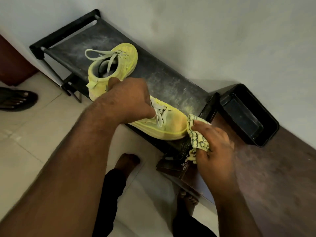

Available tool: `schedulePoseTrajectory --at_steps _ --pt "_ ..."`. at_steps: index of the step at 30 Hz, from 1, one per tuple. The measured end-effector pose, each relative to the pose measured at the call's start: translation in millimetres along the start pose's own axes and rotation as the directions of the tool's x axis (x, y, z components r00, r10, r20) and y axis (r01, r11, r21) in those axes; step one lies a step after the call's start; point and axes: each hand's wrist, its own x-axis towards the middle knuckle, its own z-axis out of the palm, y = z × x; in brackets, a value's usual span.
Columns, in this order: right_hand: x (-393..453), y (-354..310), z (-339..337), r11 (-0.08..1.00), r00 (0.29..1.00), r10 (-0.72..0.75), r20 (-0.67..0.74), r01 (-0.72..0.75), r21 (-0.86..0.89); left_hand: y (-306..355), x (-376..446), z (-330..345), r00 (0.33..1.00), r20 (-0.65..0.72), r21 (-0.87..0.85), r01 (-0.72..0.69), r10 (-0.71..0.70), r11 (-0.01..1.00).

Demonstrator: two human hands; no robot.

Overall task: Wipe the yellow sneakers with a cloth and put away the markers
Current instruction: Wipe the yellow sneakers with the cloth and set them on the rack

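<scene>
Two yellow sneakers stand on a dusty black shoe rack (164,79). The far sneaker (119,60) sits untouched, its pale laces loose. My left hand (128,98) grips the near sneaker (171,124) at its collar, fingers curled by the laces. My right hand (213,144) holds a bunched yellow cloth with a dark check pattern (198,135) and presses it against the near sneaker's toe. No markers are in view.
A black rectangular tray (251,115) lies on a brown wooden surface (273,168) to the right of the rack, against the pale wall. My bare feet (126,161) stand on the tiled floor below. Another person's sandalled foot (17,100) is at the left edge.
</scene>
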Motion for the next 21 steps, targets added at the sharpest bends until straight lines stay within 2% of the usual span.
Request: schedulePoseTrajectory --at_steps 2,5,7,9,12,18,21 --pt "8 -1 1 0.999 0.997 -0.009 -0.072 0.012 0.045 -4 -5 -3 1.000 -0.012 -0.030 -0.021 0.020 0.999" --pt "18 2 -3 0.988 0.983 0.009 -0.186 0.020 0.150 -8 -10 -6 0.982 -0.172 -0.125 -0.099 0.077 0.987" --pt "17 4 -6 0.974 0.974 0.030 -0.225 0.022 0.226 -7 -9 -8 0.970 -0.220 -0.205 -0.151 0.105 0.967" --pt "13 7 -12 0.957 0.976 0.028 -0.214 0.036 0.289 -5 -8 -9 0.953 -0.241 -0.250 -0.243 0.182 0.937" --pt "-1 7 -24 0.937 0.989 0.027 -0.147 0.026 0.348 1 -2 -6 0.915 -0.255 -0.217 -0.370 0.314 0.903" --pt "-48 -4 -39 0.964 0.984 0.132 -0.124 -0.098 0.248 32 6 32 0.895 -0.257 -0.175 -0.414 0.364 0.893" --pt "-56 -3 -32 0.980 0.983 0.119 -0.136 -0.094 0.177 33 15 41 0.924 -0.245 -0.099 -0.326 0.294 0.940"
